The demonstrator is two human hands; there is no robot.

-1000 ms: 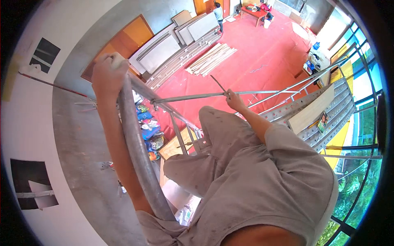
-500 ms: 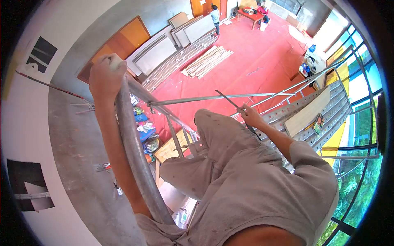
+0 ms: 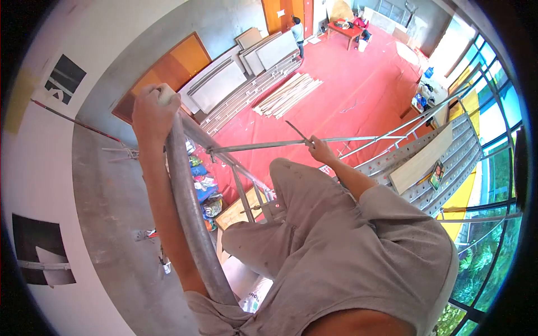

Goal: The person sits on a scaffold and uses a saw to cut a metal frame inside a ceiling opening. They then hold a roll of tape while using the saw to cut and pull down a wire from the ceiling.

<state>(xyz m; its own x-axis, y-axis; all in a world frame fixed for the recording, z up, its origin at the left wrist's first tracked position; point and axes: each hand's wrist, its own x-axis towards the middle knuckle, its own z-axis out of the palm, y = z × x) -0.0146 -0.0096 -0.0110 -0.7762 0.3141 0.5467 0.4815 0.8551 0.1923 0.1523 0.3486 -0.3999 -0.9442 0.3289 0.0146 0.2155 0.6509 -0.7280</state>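
Note:
My left hand point(image 3: 154, 115) is closed around a pale rounded thing point(image 3: 166, 94) at the upper end of a thick grey metal pipe point(image 3: 193, 224); my forearm runs alongside that pipe. In my right hand point(image 3: 320, 150), fingers wrapped, is a thin dark flat strip point(image 3: 296, 130), its free end pointing up and left. That hand is in front of my bent knee and overlaps a slim horizontal scaffold tube point(image 3: 258, 145). Right of my arm, a wooden board point(image 3: 421, 158) and a small colourful packet point(image 3: 436, 175) lie on the perforated metal scaffold platform point(image 3: 464, 147).
Far below is a red floor point(image 3: 364, 120) with a stack of wood strips point(image 3: 288, 95). Large panels point(image 3: 216, 84) lean on the wall. One person point(image 3: 297, 36) stands near a door; another point(image 3: 363, 28) sits by a red table point(image 3: 343, 28). Bagged goods point(image 3: 204, 187) lie beneath the scaffold.
My right hand has moved left and slightly up with the dark strip, now over the scaffold tube. The view has shifted a little; my left hand keeps its hold at the pipe's end.

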